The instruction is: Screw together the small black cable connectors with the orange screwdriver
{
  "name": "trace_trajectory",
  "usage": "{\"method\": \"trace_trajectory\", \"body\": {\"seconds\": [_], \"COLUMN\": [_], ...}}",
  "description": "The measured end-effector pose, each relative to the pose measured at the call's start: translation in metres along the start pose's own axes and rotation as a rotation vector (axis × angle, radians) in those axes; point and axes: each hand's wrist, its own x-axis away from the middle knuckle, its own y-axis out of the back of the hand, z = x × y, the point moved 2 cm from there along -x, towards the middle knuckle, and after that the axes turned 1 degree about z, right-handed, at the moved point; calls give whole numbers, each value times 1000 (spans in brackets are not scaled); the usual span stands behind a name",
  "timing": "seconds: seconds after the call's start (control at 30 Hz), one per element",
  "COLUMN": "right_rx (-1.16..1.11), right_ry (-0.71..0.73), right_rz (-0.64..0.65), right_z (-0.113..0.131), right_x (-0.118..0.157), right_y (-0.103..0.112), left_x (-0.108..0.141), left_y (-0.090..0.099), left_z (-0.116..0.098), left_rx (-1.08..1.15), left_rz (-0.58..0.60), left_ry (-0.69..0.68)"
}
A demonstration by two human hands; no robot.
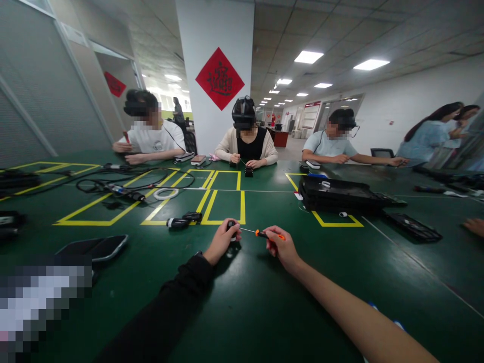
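My left hand (pixel 220 244) is wrapped round a small black cylindrical part with a white lower end (pixel 232 229), upright just above or on the green table; I cannot tell which. My right hand (pixel 284 249) grips a screwdriver (pixel 261 234) by its orange and black handle. Its thin metal shaft points left, and the tip reaches the side of the black part by my left fingers. Whether the tip sits in a screw is too small to see. Two similar black parts with white ends (pixel 184 221) lie on the table, beyond my left hand and to its left.
Yellow tape rectangles (pixel 243 206) mark the green table (pixel 242 312). Black cables (pixel 124 191) and a white ring (pixel 166 193) lie left. A black case (pixel 336 194) stands right. A dark flat device (pixel 94 249) lies near left. Three people in headsets sit opposite; another hand (pixel 474 227) shows far right.
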Motion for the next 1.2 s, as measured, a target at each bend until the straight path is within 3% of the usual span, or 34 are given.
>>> {"method": "trace_trajectory", "body": {"seconds": [0.3, 0.47, 0.67, 0.97, 1.2], "right_rx": [-126, -138, -195, -212, -136], "right_ry": [24, -33, 5, -88, -28], "right_rz": [34, 130, 59, 113, 102], "right_z": [4, 2, 1, 8, 9], "right_x": [-2, -2, -3, -2, 0], "right_y": [1, 1, 6, 2, -1], "left_x": [2, 2, 1, 3, 3], "left_y": [0, -1, -2, -3, -2], "left_z": [-1, -4, -3, -4, -7], "left_rx": [-14, -65, -73, -56, -30], "left_rz": [40, 52, 71, 63, 39], "left_ry": [-15, -51, -42, -37, -28]}}
